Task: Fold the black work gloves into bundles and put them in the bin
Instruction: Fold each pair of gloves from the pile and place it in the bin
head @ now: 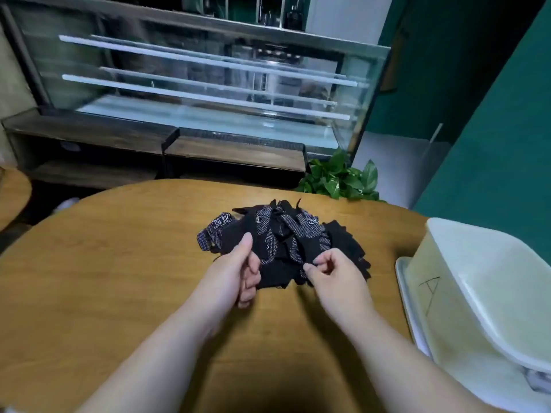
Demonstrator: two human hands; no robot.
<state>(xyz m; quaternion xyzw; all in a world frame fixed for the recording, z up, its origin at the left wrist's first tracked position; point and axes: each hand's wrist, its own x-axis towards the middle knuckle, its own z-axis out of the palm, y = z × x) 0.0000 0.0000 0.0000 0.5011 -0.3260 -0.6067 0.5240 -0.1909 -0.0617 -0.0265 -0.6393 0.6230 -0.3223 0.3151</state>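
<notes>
The left hand point(238, 271) has its grip curled on the near left edge of the black work gloves point(283, 234), thumb up, while the right hand point(331, 271) pinches their near right edge between thumb and fingertips. I judge the step wants one glove drawn free, pulled flat, then rolled tight. The gloves lie in a limp knitted tangle, palms speckled with pale dots, midway on the smooth wooden tabletop point(119, 263), with the rounded cream plastic bin point(441, 293) well apart at the right.

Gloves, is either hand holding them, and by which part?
Both: left hand and right hand each grip the glove pile at its near edge; cuff or fingers unclear.
</notes>
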